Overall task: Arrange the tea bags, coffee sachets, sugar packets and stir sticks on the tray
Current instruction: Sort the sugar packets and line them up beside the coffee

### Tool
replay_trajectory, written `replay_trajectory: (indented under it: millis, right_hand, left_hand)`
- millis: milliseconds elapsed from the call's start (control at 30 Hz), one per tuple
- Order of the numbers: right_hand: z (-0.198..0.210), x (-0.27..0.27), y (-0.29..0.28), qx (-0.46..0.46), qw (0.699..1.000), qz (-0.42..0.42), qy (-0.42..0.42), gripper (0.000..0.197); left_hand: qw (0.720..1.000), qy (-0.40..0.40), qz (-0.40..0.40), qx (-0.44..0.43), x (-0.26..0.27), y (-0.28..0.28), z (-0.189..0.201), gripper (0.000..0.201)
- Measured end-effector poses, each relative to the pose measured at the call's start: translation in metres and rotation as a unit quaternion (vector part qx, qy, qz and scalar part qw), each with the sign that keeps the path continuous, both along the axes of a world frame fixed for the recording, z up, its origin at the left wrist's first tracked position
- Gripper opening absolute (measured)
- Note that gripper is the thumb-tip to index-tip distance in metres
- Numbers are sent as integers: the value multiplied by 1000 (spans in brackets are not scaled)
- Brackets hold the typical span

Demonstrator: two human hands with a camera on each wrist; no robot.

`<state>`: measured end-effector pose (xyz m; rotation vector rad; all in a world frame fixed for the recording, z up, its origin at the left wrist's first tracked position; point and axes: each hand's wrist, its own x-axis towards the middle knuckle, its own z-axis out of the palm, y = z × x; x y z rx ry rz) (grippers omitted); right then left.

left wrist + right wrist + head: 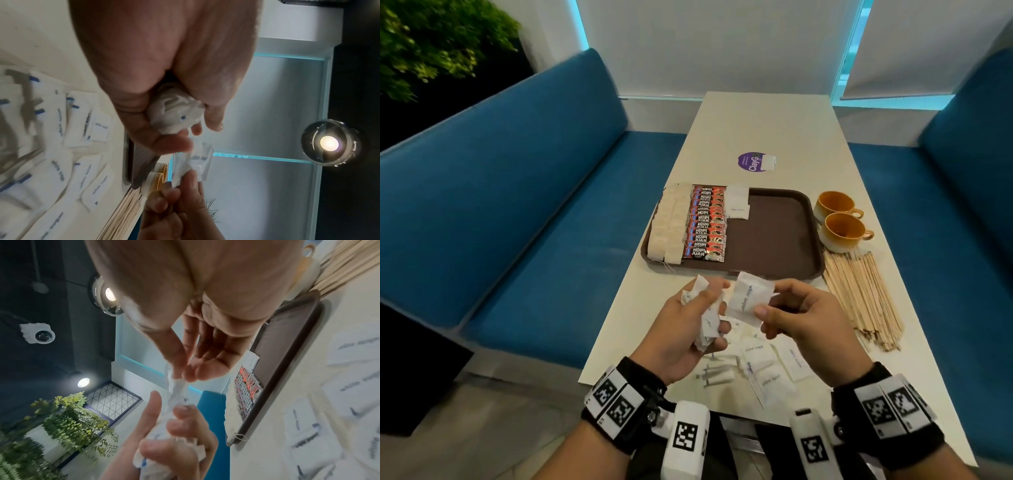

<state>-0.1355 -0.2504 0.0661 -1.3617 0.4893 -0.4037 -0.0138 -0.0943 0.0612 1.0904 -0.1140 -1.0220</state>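
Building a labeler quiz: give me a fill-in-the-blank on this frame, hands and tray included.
1. The right hand pinches one ____ packet.
2. The left hand grips a ____ of packets.
3. On the tray, the coffee sachets lie directly right of the ____ bags.
4. The stir sticks lie on the table, ____ the tray.

Missing: sugar; bunch; tea; outside

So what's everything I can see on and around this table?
tray: one, brown, mid-table
tea bags: two rows, cream, tray's left end
coffee sachets: one row, red-black, beside the tea bags
sugar packets: many, white, loose near the table's front edge; a few on the tray
stir sticks: pile, pale wood, right of tray
cups: two, orange, above sticks
benches: two, blue, both sides
left hand: grips a bunch of packets
right hand: pinches one packet
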Motion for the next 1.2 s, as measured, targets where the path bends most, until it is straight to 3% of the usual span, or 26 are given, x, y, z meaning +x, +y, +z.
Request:
replay_trajectory:
  millis: [200, 267, 400, 567, 633, 867, 1067, 1200]
  right_hand:
    - [7, -3, -2, -41, 998, 10, -40, 16]
    - [7, -3, -2, -55, 997, 23, -42, 15]
    - [5, 0, 2, -67, 996, 35, -55, 16]
    - [5, 1, 0, 13, 999, 16, -49, 33]
    - [6, 0, -2, 42, 996, 26, -68, 28]
    - [-1, 4, 0, -121, 991, 7, -52, 19]
    - [3, 6, -4, -162, 987, 25, 9, 26]
    - [2, 13, -5, -162, 986, 28, 23, 29]
  left_hand:
    - [997, 44, -61, -4, -7, 5, -6, 22]
    - [997, 31, -73, -17, -7, 6, -7, 17]
    - [996, -10, -81, -28, -2, 8, -4, 29]
    - [998, -38, -23, -35, 1, 5, -5, 36]
    - [998, -40, 12, -37, 0, 3, -6, 36]
    - [998, -9, 38, -42, 1, -1, -9, 21]
    - [997, -56, 57, 18, 4, -6, -11, 24]
    - [991, -85, 91, 43, 10, -11, -17, 7]
